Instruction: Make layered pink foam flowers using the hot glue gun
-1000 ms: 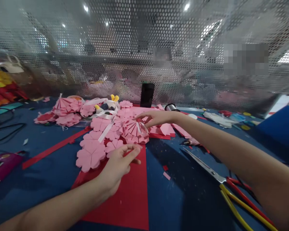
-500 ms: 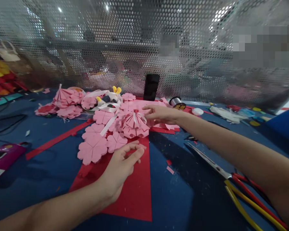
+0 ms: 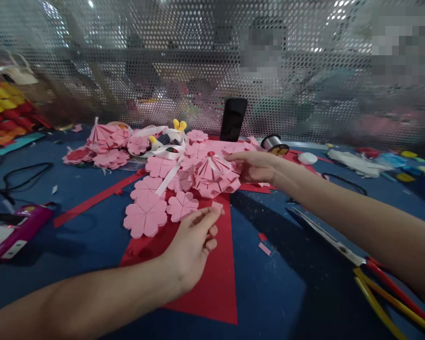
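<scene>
My left hand (image 3: 194, 243) is closed in a pinch, and a small piece of pink paper (image 3: 217, 206) shows at its fingertips, over a red paper sheet (image 3: 212, 293). Farther back, my right hand (image 3: 253, 165) grips the right side of a layered pink paper flower (image 3: 212, 174) with a pleated top and a red tip; some of its fingers are hidden behind the paper. Flat pink paper blossoms (image 3: 145, 215) lie just left of both hands, several of them overlapping. A white ribbon strip (image 3: 169, 178) crosses them.
Scissors (image 3: 343, 250) with red and yellow handles lie under my right forearm. A wire spool (image 3: 274, 144) and a dark phone (image 3: 233, 119) stand near the perforated metal screen (image 3: 198, 61). At left are finished pink flowers (image 3: 106, 141), a red strip (image 3: 95, 198) and a purple device (image 3: 24, 233).
The view has shifted, so most things sit farther right. My right hand has lifted and tilted the pink paper flower slightly. My left hand keeps its pinch on the small pink paper.
</scene>
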### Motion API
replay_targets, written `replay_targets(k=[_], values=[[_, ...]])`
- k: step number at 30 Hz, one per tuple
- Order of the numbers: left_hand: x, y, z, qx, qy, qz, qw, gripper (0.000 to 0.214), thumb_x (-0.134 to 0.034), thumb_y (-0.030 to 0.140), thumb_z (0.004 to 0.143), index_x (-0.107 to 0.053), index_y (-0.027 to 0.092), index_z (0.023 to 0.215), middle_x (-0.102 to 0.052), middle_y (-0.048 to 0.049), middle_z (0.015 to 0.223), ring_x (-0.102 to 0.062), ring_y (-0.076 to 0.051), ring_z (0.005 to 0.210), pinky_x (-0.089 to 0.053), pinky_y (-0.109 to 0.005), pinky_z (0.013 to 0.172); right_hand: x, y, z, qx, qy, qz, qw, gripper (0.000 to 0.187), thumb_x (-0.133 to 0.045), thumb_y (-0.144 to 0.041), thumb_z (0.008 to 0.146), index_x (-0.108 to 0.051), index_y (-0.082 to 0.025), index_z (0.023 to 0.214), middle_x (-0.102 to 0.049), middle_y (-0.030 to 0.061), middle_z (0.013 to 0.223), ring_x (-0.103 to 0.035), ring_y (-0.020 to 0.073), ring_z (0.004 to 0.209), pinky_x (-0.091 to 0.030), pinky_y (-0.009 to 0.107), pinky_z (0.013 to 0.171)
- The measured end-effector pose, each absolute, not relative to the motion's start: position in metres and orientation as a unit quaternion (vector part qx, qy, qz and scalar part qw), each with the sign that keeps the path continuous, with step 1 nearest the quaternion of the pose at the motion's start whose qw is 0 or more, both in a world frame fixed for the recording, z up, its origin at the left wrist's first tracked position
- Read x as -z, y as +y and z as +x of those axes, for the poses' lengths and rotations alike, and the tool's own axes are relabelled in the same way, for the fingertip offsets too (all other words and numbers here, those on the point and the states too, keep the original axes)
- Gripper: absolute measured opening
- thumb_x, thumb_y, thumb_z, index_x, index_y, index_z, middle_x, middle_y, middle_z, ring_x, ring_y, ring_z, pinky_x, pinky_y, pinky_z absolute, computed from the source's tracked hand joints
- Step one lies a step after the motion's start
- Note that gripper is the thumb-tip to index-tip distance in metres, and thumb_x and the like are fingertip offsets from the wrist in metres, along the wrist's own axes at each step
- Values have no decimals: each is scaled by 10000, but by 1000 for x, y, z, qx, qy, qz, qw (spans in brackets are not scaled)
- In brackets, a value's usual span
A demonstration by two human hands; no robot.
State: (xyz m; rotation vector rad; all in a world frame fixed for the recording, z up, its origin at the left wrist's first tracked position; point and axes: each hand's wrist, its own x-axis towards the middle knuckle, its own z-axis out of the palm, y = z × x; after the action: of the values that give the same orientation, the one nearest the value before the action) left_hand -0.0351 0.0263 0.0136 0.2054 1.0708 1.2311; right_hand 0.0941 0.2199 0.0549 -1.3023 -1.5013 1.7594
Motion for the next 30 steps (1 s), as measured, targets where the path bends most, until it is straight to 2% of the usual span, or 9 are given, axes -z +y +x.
replay_targets(k=[3, 8, 12, 17, 23, 30], values=[[-13, 33, -33, -545, 461, 68, 697, 142, -750, 183, 835, -692, 113, 944, -610, -38, 979, -403, 2, 553, -289, -121, 412, -56, 216, 91, -721, -411, -504, 241, 120, -594, -66, 855, -569, -184, 859, -630, -28, 614, -576, 95, 496, -500, 219, 479], [-10, 39, -29, -541, 452, 55, 707, 164, -791, 217, 799, -699, 123, 897, -620, -23, 938, -394, 2, 539, -305, -135, 429, -57, 210, 84, -723, -375, -510, 276, 142, -563, -58, 887, -536, -183, 825, -589, -55, 552, -544, 66, 440, -440, 164, 419], [-10, 39, -30, -538, 471, 74, 695, 256, -828, 280, 756, -699, 141, 929, -579, 13, 844, -388, -7, 542, -279, -165, 440, -56, 207, 83, -724, -367, -510, 285, 164, -571, -53, 881, -525, -192, 807, -565, -67, 526, -528, 66, 428, -437, 172, 421], [-9, 41, -30, -535, 488, 86, 684, 303, -834, 298, 737, -692, 149, 959, -601, -6, 923, -372, -6, 541, -258, -191, 457, -55, 207, 83, -731, -362, -501, 287, 197, -634, -64, 844, -502, -201, 790, -548, -76, 531, -511, 60, 435, -450, 187, 452], [-10, 45, -30, -542, 480, 88, 684, 293, -832, 294, 740, -676, 137, 932, -617, -13, 961, -352, 1, 523, -231, -185, 430, -57, 203, 81, -718, -364, -517, 289, 186, -612, -53, 835, -519, -204, 780, -566, -52, 545, -507, 75, 438, -399, 196, 408], [-11, 47, -30, -548, 481, 84, 679, 270, -824, 284, 749, -674, 138, 919, -631, -20, 986, -356, 8, 508, -231, -175, 409, -59, 200, 80, -721, -375, -513, 275, 157, -598, -57, 851, -527, -194, 824, -577, -47, 565, -544, 86, 468, -470, 205, 464]])
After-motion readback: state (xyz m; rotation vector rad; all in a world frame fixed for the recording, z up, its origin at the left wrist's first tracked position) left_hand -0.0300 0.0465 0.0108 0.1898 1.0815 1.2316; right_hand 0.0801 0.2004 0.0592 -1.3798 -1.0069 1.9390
